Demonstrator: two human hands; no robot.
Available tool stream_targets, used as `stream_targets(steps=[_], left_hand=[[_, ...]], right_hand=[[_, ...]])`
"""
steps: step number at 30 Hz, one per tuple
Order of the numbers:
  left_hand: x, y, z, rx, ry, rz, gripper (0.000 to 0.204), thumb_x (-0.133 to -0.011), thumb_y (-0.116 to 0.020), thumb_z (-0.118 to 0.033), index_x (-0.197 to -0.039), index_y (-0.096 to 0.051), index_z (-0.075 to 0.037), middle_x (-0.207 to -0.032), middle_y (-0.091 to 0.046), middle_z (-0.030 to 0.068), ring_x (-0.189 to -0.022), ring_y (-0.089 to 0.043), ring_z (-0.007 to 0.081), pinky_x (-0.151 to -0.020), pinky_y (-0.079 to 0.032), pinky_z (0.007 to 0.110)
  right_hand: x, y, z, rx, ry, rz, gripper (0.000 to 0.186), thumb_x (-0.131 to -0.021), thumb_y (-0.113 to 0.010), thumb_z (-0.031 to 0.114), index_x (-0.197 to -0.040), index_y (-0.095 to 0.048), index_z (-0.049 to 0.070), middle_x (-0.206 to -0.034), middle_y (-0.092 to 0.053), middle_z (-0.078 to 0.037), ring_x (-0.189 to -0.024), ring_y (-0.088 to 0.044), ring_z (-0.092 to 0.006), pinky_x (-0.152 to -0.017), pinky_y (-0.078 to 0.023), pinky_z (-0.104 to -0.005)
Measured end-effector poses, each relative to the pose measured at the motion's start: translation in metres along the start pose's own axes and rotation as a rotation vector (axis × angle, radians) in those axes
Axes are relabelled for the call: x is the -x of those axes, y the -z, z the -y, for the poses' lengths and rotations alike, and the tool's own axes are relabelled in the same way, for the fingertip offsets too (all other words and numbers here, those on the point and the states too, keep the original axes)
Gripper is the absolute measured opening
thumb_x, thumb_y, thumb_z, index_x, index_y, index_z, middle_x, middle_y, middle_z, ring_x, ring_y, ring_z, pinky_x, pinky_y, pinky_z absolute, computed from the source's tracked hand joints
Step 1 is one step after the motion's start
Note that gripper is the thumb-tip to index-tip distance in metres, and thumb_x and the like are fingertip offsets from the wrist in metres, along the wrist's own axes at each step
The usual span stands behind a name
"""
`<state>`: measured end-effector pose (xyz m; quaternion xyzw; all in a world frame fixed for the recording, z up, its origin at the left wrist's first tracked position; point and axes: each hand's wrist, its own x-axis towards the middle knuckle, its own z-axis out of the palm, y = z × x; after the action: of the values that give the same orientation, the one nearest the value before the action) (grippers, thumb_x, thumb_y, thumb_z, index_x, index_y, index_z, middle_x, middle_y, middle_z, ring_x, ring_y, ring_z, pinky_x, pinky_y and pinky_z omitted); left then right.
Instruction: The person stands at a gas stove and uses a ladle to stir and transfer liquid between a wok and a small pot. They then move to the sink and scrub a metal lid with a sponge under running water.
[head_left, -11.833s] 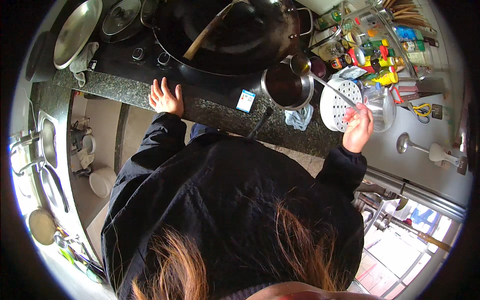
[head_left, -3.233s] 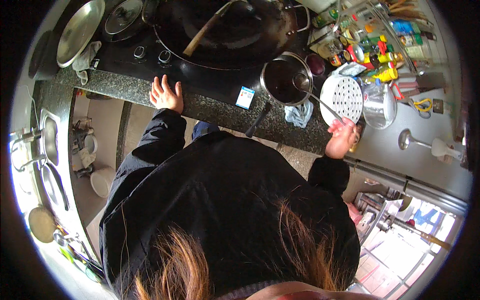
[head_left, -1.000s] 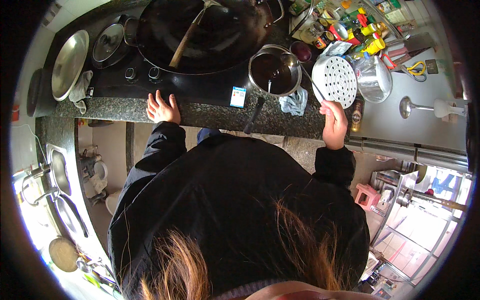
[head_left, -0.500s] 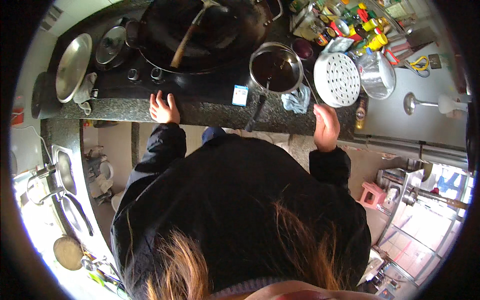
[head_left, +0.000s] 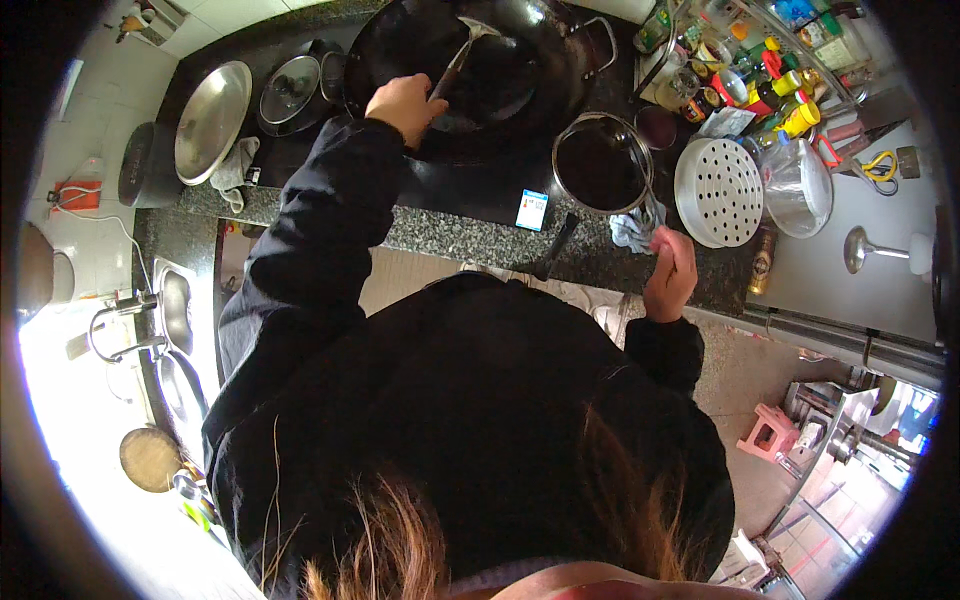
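Observation:
My left hand (head_left: 404, 108) is closed around the wooden handle of a wok spatula (head_left: 468, 45) at the near left rim of a large black wok (head_left: 545, 90). The spatula's metal head rests inside the wok. My right hand (head_left: 671, 277) is at the counter's front edge, right of a round pot (head_left: 556, 170) with dark contents. Its fingers are pinched at the lower end of a thin metal handle (head_left: 651, 190) that runs up beside the pot. A crumpled grey-blue cloth (head_left: 631, 231) lies just left of these fingers.
A white perforated steamer plate (head_left: 718, 192), a clear plastic tub (head_left: 800, 190) and crowded seasoning bottles (head_left: 770, 85) stand at the right. A ladle (head_left: 857, 250) lies farther right. At the left are a metal lid (head_left: 213, 120) and a small lidded pot (head_left: 290, 90). The pot's black handle (head_left: 560, 240) overhangs the counter edge.
My left hand has moved from the counter edge up to the wok and taken hold of the spatula handle. The right hand stays by the thin handle. The view has shifted.

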<state>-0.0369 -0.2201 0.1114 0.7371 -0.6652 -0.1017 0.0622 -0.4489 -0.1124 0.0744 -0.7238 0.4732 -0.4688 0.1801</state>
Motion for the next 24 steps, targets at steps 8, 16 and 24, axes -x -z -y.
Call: stream_targets(steps=[8,16,24], left_hand=[[-0.041,-0.033,0.000,-0.191,0.134,0.184,0.044,-0.073,-0.072,-0.040,-0.091,-0.065,-0.001,-0.093,-0.067,0.0189,-0.087,-0.065,0.0327,-0.074,-0.053,0.041],[-0.059,-0.036,0.031,0.493,0.116,0.314,0.034,-0.080,-0.064,-0.033,-0.091,-0.058,-0.002,-0.071,-0.062,0.0099,-0.054,-0.059,0.0224,-0.043,-0.043,0.032],[-0.055,-0.036,0.013,1.447,0.647,0.577,0.016,-0.087,-0.056,-0.019,-0.087,-0.059,-0.003,-0.073,-0.063,0.0077,-0.051,-0.057,0.0162,-0.039,-0.041,0.027]], right_hand=[[0.007,-0.001,0.006,-0.045,-0.108,-0.121,0.018,-0.092,-0.043,0.001,-0.102,-0.058,-0.001,-0.089,-0.059,-0.012,-0.074,-0.056,-0.0198,-0.069,-0.047,-0.0302],[0.009,-0.010,0.004,-0.099,-0.144,-0.145,0.018,-0.093,-0.042,0.002,-0.103,-0.057,-0.001,-0.090,-0.058,-0.013,-0.075,-0.057,-0.0192,-0.067,-0.048,-0.0289],[0.006,-0.019,0.003,-0.129,-0.131,-0.159,0.018,-0.093,-0.043,0.003,-0.103,-0.058,-0.001,-0.087,-0.058,-0.011,-0.075,-0.057,-0.0187,-0.066,-0.048,-0.0288]])
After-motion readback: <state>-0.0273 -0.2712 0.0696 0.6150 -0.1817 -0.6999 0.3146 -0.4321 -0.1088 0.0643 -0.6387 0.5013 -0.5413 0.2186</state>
